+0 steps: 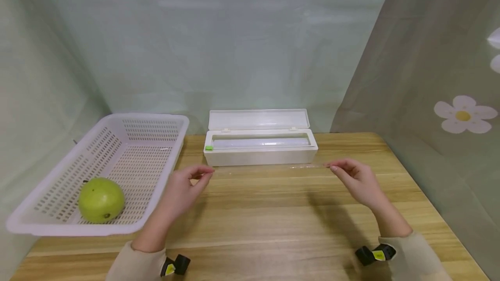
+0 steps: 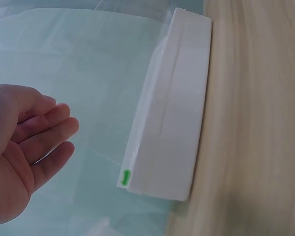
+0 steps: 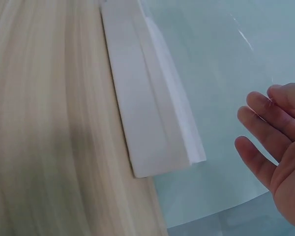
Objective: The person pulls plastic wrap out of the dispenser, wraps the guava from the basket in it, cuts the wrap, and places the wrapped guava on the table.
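A white wrap dispenser box (image 1: pixel 259 158) stands at the back of the table with its lid (image 1: pixel 258 119) up. Inside lies a roll of cling film (image 1: pixel 261 142). Between the two hands runs a thin clear edge of the film (image 1: pixel 306 167), just in front of the box. My left hand (image 1: pixel 182 191) pinches its left end between thumb and forefinger. The right hand (image 1: pixel 357 181) pinches the other end the same way. In the right wrist view the film shows only as a faint glint (image 3: pixel 243 35). How far it reaches back to the roll is hard to see.
At the left is a white plastic basket (image 1: pixel 134 170) holding a round green fruit (image 1: pixel 101 200). A green slider (image 1: pixel 208 148) sits on the box's left front edge. Pale curtains hang behind the wooden table (image 1: pixel 250 224); a brown flowered cloth (image 1: pixel 422 112) hangs at the right.
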A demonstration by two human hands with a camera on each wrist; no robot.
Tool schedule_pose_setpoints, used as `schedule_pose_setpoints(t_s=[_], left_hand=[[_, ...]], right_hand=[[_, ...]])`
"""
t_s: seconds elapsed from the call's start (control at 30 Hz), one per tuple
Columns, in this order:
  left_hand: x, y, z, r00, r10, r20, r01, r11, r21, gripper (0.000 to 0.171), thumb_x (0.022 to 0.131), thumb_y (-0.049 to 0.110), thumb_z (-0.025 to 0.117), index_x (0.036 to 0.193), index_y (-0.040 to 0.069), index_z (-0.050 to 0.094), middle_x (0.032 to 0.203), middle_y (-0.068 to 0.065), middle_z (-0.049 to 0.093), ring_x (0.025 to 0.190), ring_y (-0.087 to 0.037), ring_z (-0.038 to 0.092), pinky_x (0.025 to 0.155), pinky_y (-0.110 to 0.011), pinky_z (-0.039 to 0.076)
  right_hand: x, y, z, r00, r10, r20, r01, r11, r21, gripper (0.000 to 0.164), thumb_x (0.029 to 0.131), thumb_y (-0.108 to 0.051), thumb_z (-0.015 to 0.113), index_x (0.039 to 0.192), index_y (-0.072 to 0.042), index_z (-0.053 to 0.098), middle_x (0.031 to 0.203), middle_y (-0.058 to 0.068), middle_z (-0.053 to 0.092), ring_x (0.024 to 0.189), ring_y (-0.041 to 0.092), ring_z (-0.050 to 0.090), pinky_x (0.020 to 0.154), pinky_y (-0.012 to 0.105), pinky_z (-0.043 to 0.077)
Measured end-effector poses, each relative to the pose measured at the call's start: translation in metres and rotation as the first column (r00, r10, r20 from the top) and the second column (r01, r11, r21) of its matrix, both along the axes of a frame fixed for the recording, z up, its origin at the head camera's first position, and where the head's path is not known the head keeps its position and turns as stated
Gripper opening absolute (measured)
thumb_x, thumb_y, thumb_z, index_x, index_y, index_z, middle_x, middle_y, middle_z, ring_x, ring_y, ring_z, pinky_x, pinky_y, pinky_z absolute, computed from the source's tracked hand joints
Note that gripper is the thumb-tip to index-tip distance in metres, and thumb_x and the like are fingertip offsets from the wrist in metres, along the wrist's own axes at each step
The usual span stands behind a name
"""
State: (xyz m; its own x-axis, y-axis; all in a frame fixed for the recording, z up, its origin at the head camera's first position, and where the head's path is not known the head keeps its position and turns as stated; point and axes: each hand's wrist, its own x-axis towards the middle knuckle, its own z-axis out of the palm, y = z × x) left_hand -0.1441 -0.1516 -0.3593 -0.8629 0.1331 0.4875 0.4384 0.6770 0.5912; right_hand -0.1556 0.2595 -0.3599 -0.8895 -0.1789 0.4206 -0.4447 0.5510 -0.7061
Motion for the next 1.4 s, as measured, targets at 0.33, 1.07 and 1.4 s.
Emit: schedule_pose_setpoints(t_s=[0.33,1.07,1.4], left_hand=[[-0.006,0.000,0.014,1.000,0.021,-0.013,-0.021,1.000,0.013,0.009,0.083,0.004,0.069,0.092,0.005,0.072,0.087,-0.008,0.073,0.079,-0.019,0.067,0.062,-0.026,0.055],[-0.009,0.002,0.028,0.990,0.027,-0.139,-0.024,0.999,0.023,0.008,0.081,0.001,0.071,0.089,0.002,0.070,0.081,-0.009,0.072,0.071,-0.018,0.065,0.058,-0.021,0.052],[-0.004,0.002,0.030,0.989,0.024,-0.149,-0.020,1.000,0.022,0.009,0.082,0.000,0.070,0.090,0.002,0.070,0.081,-0.008,0.071,0.071,-0.018,0.064,0.057,-0.021,0.052]], right_hand=[[-0.006,-0.001,0.015,0.999,0.019,-0.051,-0.019,1.000,0.000,0.012,0.091,-0.002,0.058,0.098,-0.001,0.068,0.094,-0.028,0.064,0.082,-0.005,0.060,0.070,0.011,0.048],[-0.011,-0.005,0.034,0.989,-0.002,-0.146,-0.001,1.000,-0.025,0.011,0.088,0.001,0.061,0.096,-0.003,0.068,0.094,-0.015,0.069,0.083,-0.003,0.062,0.070,0.009,0.049],[-0.009,-0.006,0.035,0.990,-0.006,-0.141,0.000,0.999,-0.039,0.011,0.089,0.001,0.061,0.097,-0.002,0.068,0.093,-0.022,0.067,0.083,-0.003,0.063,0.072,0.009,0.049]])
